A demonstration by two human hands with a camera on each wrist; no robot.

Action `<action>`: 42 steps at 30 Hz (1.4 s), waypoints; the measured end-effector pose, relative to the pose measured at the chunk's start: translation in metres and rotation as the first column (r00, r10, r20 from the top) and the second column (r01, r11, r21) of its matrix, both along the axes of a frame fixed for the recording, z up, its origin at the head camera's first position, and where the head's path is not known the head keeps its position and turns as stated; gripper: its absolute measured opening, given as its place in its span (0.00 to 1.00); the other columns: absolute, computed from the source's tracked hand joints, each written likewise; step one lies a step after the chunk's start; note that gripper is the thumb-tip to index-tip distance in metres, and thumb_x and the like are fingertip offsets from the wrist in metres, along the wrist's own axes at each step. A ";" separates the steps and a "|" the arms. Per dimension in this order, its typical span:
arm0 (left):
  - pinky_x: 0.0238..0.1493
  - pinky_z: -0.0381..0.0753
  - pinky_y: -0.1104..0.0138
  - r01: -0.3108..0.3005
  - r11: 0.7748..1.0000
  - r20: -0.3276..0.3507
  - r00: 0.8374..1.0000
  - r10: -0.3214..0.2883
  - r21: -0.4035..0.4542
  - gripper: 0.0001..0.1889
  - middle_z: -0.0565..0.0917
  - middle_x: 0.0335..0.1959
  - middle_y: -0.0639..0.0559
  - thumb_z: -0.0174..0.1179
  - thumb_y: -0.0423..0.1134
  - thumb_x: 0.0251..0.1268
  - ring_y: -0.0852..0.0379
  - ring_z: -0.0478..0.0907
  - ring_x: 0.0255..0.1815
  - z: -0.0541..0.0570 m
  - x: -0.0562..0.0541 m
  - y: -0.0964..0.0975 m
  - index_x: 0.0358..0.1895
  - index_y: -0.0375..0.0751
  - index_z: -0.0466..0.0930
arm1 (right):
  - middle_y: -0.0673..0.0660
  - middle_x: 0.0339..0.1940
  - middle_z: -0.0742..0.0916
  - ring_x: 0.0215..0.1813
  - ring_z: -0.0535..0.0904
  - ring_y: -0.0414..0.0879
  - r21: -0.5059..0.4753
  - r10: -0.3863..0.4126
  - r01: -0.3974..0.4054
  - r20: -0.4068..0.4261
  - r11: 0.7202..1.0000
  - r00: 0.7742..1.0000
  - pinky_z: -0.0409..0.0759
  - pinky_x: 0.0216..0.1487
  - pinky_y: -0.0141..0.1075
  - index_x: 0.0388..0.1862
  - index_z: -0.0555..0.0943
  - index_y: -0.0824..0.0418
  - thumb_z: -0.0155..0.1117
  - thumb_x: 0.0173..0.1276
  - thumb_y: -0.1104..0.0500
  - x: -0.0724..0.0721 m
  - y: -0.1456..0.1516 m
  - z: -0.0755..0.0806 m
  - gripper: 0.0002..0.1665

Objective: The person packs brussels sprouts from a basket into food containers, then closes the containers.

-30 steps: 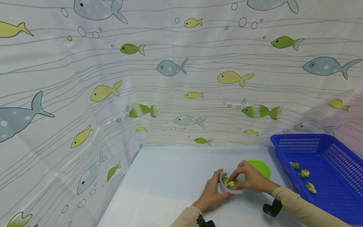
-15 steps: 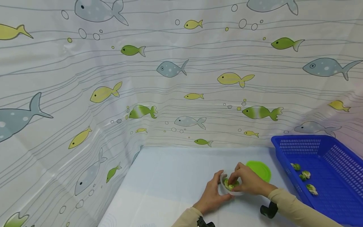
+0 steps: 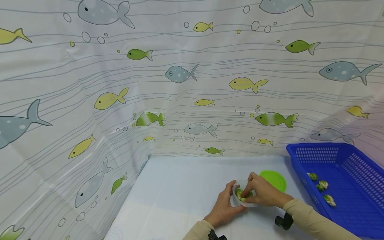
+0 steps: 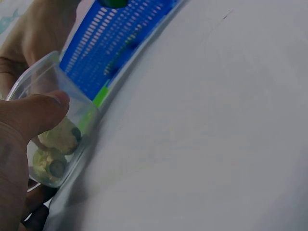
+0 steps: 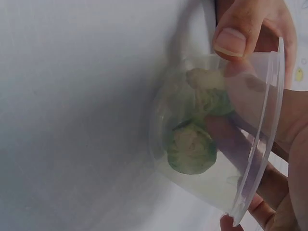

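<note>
A clear plastic tub (image 5: 202, 187) stands on the white tabletop. My left hand (image 3: 223, 206) grips it from the left, its thumb (image 4: 45, 108) pressed along the wall. Inside lie Brussels sprouts; one pale green sprout (image 5: 191, 149) rests near the bottom, seen through the plastic. The right hand (image 3: 265, 191) reaches over the rim with thumb and fingers down in the tub, pinching another sprout (image 5: 214, 98). In the head view those fingers hide part of the contents.
A bright green round lid (image 3: 274, 180) lies just behind the right hand. Further right stands a blue slotted basket (image 3: 360, 200) with several loose sprouts (image 3: 329, 200) along its left side. A fish-patterned curtain (image 3: 180, 90) hangs around the table.
The right hand has shifted slightly left, its fingers lower in the tub, and the sprouts there have turned a little. The left hand keeps its hold on the tub.
</note>
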State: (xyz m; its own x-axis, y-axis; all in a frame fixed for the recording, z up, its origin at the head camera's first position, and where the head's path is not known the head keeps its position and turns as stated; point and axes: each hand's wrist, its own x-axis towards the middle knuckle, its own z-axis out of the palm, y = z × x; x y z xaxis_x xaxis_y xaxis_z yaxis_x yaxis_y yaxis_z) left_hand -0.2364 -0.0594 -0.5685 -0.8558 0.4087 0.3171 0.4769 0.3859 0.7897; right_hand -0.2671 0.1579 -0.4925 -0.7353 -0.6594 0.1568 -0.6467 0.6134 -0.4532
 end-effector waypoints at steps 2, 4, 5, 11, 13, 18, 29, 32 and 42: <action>0.74 0.76 0.62 0.000 1.000 -0.005 1.000 0.000 -0.002 0.49 0.78 0.73 0.44 0.77 0.47 0.63 0.56 0.77 0.72 0.000 0.000 0.000 0.80 0.36 0.58 | 0.30 0.28 0.85 0.41 0.63 0.35 0.012 0.030 -0.030 -0.021 0.999 0.999 0.62 0.39 0.31 0.38 0.95 0.43 0.86 0.56 0.49 -0.001 0.001 0.000 0.10; 0.73 0.76 0.62 0.002 1.000 -0.008 1.000 -0.002 -0.003 0.49 0.78 0.73 0.44 0.77 0.47 0.63 0.56 0.77 0.72 0.000 0.000 0.000 0.80 0.36 0.58 | 0.29 0.28 0.85 0.41 0.63 0.35 0.022 0.054 -0.053 -0.042 0.998 0.998 0.63 0.39 0.30 0.38 0.96 0.43 0.86 0.56 0.48 -0.003 0.001 0.000 0.10; 0.73 0.76 0.62 0.002 1.000 -0.010 1.000 -0.002 -0.003 0.49 0.78 0.73 0.44 0.77 0.47 0.63 0.55 0.77 0.72 0.000 0.000 0.000 0.80 0.36 0.58 | 0.28 0.28 0.85 0.41 0.63 0.35 0.025 0.063 -0.062 -0.052 0.998 0.997 0.63 0.39 0.30 0.38 0.96 0.43 0.86 0.56 0.48 -0.003 0.001 0.000 0.10; 0.73 0.76 0.62 0.002 1.000 -0.022 1.000 -0.002 -0.008 0.48 0.78 0.73 0.43 0.76 0.46 0.63 0.55 0.77 0.72 -0.001 0.000 0.000 0.80 0.36 0.58 | 0.31 0.29 0.85 0.40 0.64 0.34 0.027 0.077 -0.075 -0.080 0.997 0.994 0.64 0.38 0.29 0.35 0.95 0.43 0.86 0.55 0.47 -0.005 0.000 0.001 0.09; 0.73 0.76 0.62 0.000 1.000 -0.026 1.000 0.000 -0.010 0.48 0.78 0.73 0.43 0.76 0.46 0.63 0.56 0.77 0.72 -0.001 0.000 0.000 0.80 0.36 0.58 | 0.33 0.29 0.84 0.40 0.64 0.34 0.029 0.075 -0.073 -0.076 0.997 0.994 0.65 0.38 0.29 0.34 0.94 0.43 0.87 0.55 0.48 -0.005 -0.001 0.001 0.09; 0.73 0.76 0.62 -0.001 1.000 -0.019 1.000 0.001 -0.008 0.48 0.78 0.73 0.42 0.77 0.46 0.63 0.55 0.77 0.72 -0.001 0.001 0.001 0.80 0.36 0.58 | 0.34 0.30 0.83 0.39 0.64 0.34 0.036 0.059 -0.057 -0.042 0.998 0.997 0.65 0.38 0.29 0.34 0.94 0.43 0.87 0.55 0.49 -0.002 -0.003 0.003 0.08; 0.73 0.76 0.61 0.004 1.000 -0.037 0.999 -0.004 -0.014 0.48 0.78 0.73 0.41 0.76 0.45 0.64 0.54 0.78 0.71 0.002 0.001 -0.001 0.80 0.34 0.58 | 0.32 0.31 0.85 0.40 0.64 0.34 0.042 0.077 -0.077 -0.011 0.996 0.997 0.65 0.38 0.30 0.38 0.95 0.44 0.82 0.62 0.48 -0.001 -0.002 0.006 0.06; 0.73 0.76 0.61 0.006 1.000 -0.038 0.999 -0.007 -0.016 0.48 0.78 0.73 0.41 0.76 0.45 0.64 0.54 0.78 0.71 0.002 0.001 0.000 0.80 0.34 0.58 | 0.32 0.32 0.85 0.40 0.65 0.34 0.046 0.076 -0.076 -0.001 0.996 0.997 0.65 0.38 0.30 0.38 0.95 0.44 0.81 0.63 0.48 -0.001 -0.002 0.007 0.06; 0.73 0.77 0.61 0.018 1.000 -0.055 0.998 -0.019 -0.009 0.48 0.79 0.72 0.41 0.76 0.45 0.64 0.53 0.79 0.70 0.000 0.000 -0.001 0.80 0.34 0.57 | 0.31 0.33 0.87 0.40 0.73 0.41 0.012 0.090 -0.090 0.016 0.996 0.996 0.69 0.39 0.30 0.39 0.95 0.46 0.81 0.63 0.45 -0.004 0.005 0.011 0.10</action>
